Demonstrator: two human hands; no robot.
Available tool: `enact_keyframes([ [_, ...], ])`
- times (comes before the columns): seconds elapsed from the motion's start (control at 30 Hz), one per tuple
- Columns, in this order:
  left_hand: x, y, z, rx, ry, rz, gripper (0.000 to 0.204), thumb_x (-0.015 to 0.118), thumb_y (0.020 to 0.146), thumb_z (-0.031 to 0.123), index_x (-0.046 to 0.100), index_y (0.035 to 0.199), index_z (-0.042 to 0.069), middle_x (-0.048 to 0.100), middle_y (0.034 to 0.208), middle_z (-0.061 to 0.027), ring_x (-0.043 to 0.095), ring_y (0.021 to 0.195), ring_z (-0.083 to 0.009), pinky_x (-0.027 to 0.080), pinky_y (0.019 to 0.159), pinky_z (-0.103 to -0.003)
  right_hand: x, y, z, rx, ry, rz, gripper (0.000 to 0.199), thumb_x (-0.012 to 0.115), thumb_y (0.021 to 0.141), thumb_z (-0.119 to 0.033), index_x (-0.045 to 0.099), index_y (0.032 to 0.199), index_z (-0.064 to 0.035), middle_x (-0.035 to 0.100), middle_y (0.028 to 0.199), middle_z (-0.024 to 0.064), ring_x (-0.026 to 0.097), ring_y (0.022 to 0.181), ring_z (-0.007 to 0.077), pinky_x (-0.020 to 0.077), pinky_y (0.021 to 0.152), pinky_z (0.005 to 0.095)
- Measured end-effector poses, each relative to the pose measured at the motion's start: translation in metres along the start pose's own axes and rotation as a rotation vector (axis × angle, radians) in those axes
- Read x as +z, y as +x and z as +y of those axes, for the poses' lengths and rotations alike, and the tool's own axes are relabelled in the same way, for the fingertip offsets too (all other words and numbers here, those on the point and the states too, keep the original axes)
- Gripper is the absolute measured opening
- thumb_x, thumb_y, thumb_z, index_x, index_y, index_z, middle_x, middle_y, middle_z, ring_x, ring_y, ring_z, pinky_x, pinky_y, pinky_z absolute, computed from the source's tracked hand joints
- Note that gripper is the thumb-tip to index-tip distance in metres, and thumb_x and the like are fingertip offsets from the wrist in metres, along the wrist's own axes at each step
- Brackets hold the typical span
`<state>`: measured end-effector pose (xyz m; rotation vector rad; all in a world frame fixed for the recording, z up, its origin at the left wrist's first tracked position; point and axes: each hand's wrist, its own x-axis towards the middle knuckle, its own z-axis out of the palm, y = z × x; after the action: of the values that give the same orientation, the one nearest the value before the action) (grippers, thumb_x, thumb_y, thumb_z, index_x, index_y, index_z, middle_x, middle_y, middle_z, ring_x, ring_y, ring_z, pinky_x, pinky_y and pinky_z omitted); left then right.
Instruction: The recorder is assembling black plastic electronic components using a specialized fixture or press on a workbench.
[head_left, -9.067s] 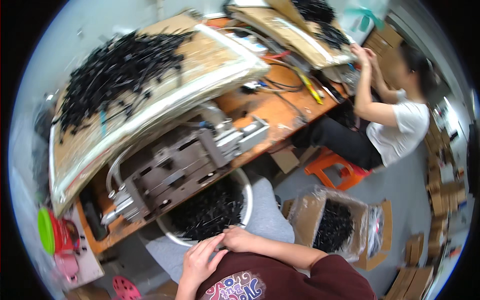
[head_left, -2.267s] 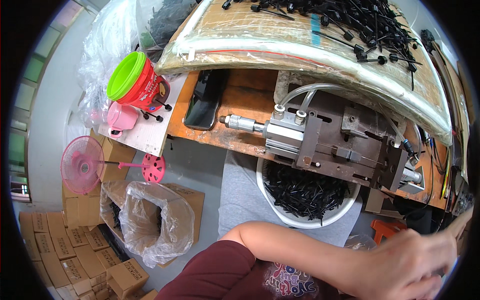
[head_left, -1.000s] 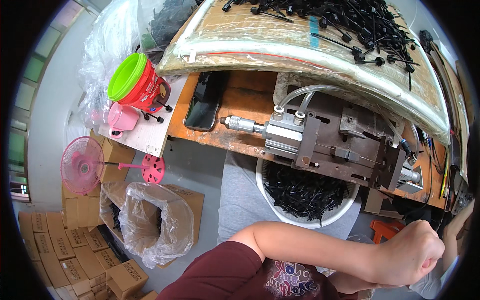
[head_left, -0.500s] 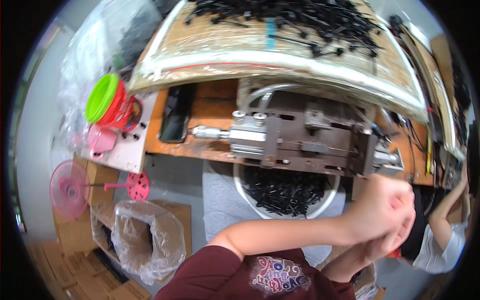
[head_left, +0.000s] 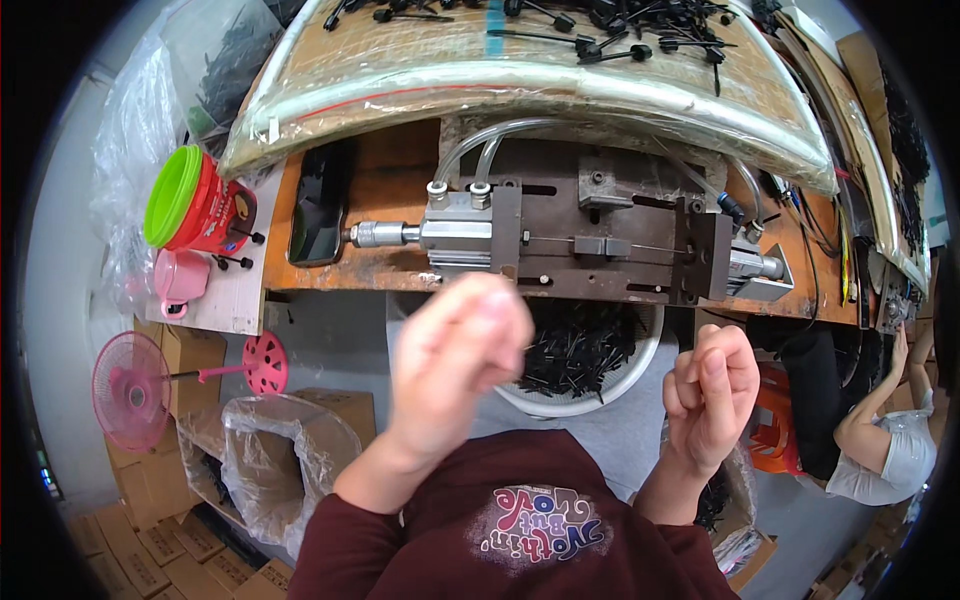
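Note:
My left hand (head_left: pixel 460 350), smeared a little by motion, is closed in front of the bench edge, over a white basket (head_left: pixel 652 365) of black plastic parts. To its right my right hand (head_left: pixel 715 390) is raised with its fingers curled in. Nothing sticks out of either fist, and the two hands are apart. Beyond them on the bench lies a dark metal fixture (head_left: pixel 640 262) with a silver air cylinder (head_left: pixel 457 238) at its left end. A thin rod and a small grey block (head_left: pixel 600 246) sit in its middle. Neither hand touches the fixture.
A film-wrapped board (head_left: pixel 400 105) above the bench carries black stalked parts. At left stand a red and green bucket (head_left: pixel 205 205), a pink cup (head_left: pixel 182 278), a pink fan (head_left: pixel 132 390) and a bag-lined box (head_left: pixel 290 450). At far right a co-worker's arm (head_left: pixel 880 415) reaches to the bench.
My hands were together at the right; they have parted, the left moving far left, the right dropping back slightly left. The whole view has shifted, with the bench now higher in it.

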<state>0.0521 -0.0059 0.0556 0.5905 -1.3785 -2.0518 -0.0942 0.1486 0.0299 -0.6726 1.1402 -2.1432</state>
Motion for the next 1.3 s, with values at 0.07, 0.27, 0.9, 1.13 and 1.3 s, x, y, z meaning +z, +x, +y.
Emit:
enact_keyframes([
  [0.07, -0.028, -0.012, 0.005, 0.183, 0.236, 0.139, 0.027, 0.044, 0.101, 0.019, 0.042, 0.077, 0.007, 0.046, 0.078, -0.0043, 0.028, 0.052, -0.0040, 0.026, 0.045, -0.018, 0.005, 0.000, 0.005, 0.033, 0.023, -0.042, 0.016, 0.053, 0.098, -0.006, 0.049, 0.085, 0.0022, 0.038, 0.070, 0.0017, 0.025, 0.046, 0.0029, 0.0220, 0.040, 0.0218],
  [0.27, -0.067, -0.040, 0.012, 0.619, 1.128, 0.444, 0.038, 0.064, 0.083, -0.006, 0.061, 0.121, -0.003, 0.061, 0.116, -0.0138, 0.057, 0.084, -0.0137, 0.047, 0.073, -0.023, 0.018, 0.005, 0.022, 0.155, 0.078, -0.137, 0.016, 0.054, 0.098, -0.005, 0.050, 0.084, 0.0029, 0.040, 0.070, 0.0020, 0.026, 0.047, 0.0028, 0.0221, 0.040, 0.0220],
  [0.9, -0.040, -0.033, -0.011, 0.612, 1.098, -0.062, 0.028, 0.080, 0.067, 0.005, 0.074, 0.094, 0.007, 0.069, 0.091, -0.0021, 0.062, 0.070, -0.0175, 0.045, 0.061, -0.029, 0.049, 0.001, 0.042, 0.405, -0.060, -0.303, 0.013, 0.056, 0.095, -0.001, 0.054, 0.082, 0.0023, 0.051, 0.066, 0.0015, 0.040, 0.050, 0.0032, 0.0283, 0.045, 0.0204],
  [1.13, -0.043, -0.034, -0.011, 0.543, 0.998, 0.004, 0.019, 0.077, 0.071, 0.001, 0.073, 0.089, 0.005, 0.068, 0.079, -0.0037, 0.063, 0.067, -0.0189, 0.046, 0.060, -0.029, 0.044, 0.003, 0.044, 0.503, -0.029, -0.294, 0.011, 0.058, 0.094, -0.001, 0.057, 0.084, 0.0024, 0.052, 0.066, -0.0001, 0.040, 0.050, 0.0018, 0.0275, 0.045, 0.0198],
  [1.3, -0.053, -0.041, -0.003, 0.392, 0.919, 0.056, 0.013, 0.073, 0.075, -0.004, 0.074, 0.087, 0.001, 0.068, 0.077, -0.0067, 0.064, 0.067, -0.0181, 0.050, 0.061, -0.028, 0.045, 0.003, 0.049, 0.526, -0.133, -0.306, 0.012, 0.061, 0.093, -0.004, 0.059, 0.082, 0.0013, 0.053, 0.067, -0.0013, 0.040, 0.052, 0.0004, 0.0284, 0.047, 0.0192],
])
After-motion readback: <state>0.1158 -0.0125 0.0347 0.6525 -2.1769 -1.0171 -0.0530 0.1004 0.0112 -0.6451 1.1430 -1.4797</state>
